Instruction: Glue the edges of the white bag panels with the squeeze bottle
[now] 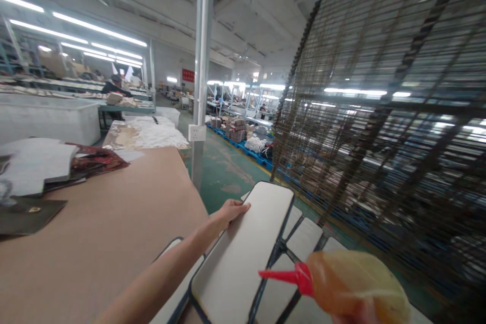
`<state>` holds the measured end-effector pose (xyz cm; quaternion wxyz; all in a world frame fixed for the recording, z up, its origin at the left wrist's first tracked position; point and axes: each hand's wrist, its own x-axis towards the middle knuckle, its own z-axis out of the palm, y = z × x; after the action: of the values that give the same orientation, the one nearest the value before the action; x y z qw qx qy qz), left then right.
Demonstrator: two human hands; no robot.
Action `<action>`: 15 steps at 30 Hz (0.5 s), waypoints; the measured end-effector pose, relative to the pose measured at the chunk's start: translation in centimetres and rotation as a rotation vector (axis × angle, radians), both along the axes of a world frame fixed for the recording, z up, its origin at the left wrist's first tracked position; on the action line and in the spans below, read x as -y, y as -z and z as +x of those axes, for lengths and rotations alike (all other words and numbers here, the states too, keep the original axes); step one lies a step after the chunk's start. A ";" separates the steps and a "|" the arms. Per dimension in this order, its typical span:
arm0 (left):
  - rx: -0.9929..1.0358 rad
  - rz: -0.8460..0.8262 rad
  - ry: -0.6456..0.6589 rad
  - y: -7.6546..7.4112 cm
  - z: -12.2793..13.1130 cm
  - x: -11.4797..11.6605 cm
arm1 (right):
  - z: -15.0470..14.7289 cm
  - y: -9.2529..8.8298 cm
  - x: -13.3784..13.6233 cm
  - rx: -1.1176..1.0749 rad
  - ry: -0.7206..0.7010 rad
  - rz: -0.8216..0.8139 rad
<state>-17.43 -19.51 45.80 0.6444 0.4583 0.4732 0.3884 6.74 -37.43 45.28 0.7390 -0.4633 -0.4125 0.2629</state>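
My left hand [231, 211] lies on the far left edge of a long white panel with a dark rim [243, 248], fingers curled over that edge. Several flat white pieces with dark borders [307, 235] spread out under and beside the panel. At the lower right, my right hand [359, 316] is barely visible at the bottom edge, wrapped round an orange-yellow squeeze bottle [357, 283]. Its red nozzle [283, 276] points left over the panel.
A brown work table [98, 233] fills the left, with white sheets [36, 162] and dark red printed pieces [96, 158] on it. A tall wire drying rack [379, 126] stands at the right. A steel post [201, 76] rises ahead. A person works far off at the left.
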 end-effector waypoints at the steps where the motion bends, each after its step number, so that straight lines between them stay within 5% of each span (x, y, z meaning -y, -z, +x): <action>1: -0.008 0.021 0.009 0.1 0.3 0.6 | 0.1 -0.4 -0.4 -0.040 0.012 0.015; 7: -0.018 0.127 0.091 0.1 1.9 3.7 | -0.4 -2.3 -2.4 -0.349 0.042 0.168; 15: 0.079 0.082 0.277 -2.0 2.1 5.3 | 1.6 -0.6 -1.7 -0.356 0.089 0.184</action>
<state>-15.37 -24.84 47.79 0.6906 0.5295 0.3636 0.3323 8.38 -35.72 45.90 0.8503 -0.3577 -0.2768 0.2692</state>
